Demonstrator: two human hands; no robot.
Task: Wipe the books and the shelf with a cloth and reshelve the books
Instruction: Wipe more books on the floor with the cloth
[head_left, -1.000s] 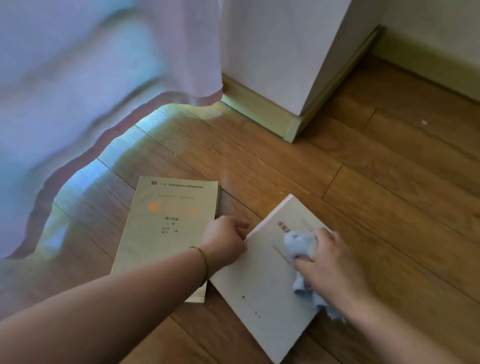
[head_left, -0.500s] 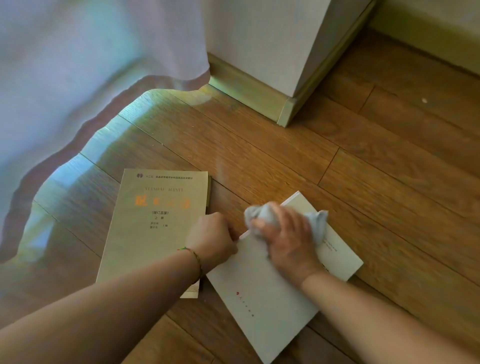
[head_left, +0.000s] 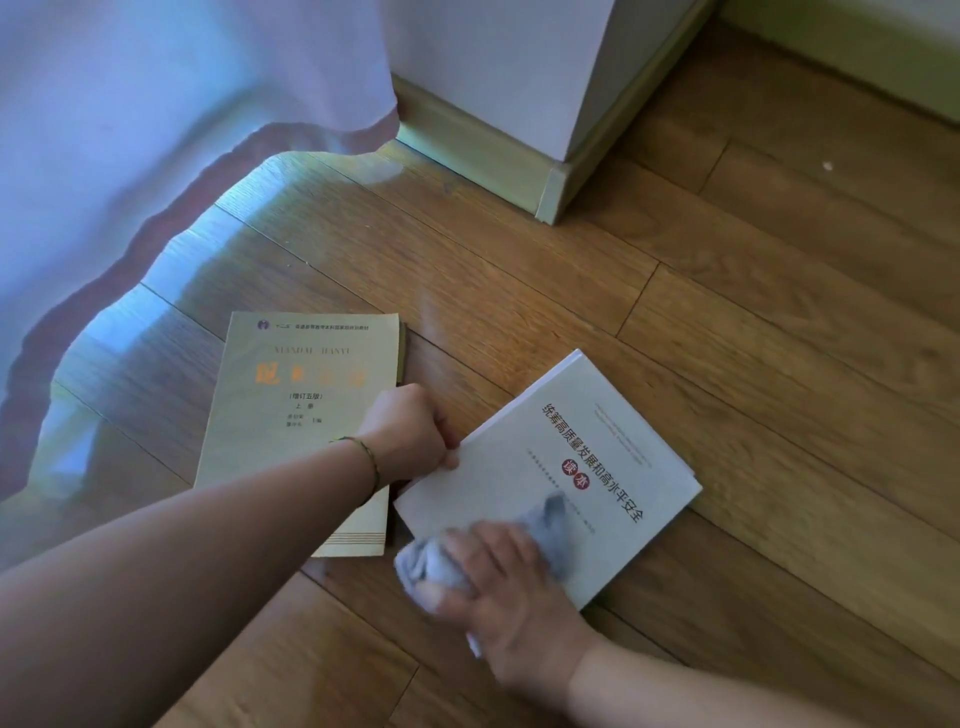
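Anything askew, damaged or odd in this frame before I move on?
Nothing damaged or spilled. The white book lies at an angle on the wooden floor beside the straighter yellow book, but the left hand steadies it while the right hand wipes with the cloth.

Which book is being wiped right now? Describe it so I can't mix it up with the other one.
Start at the white wall corner and come down the wooden floor to two books lying flat. It is the white book on the right, turned at an angle, with the right hand pressing a grey cloth on its cover. Its neighbour, the yellowish book, lies untouched.
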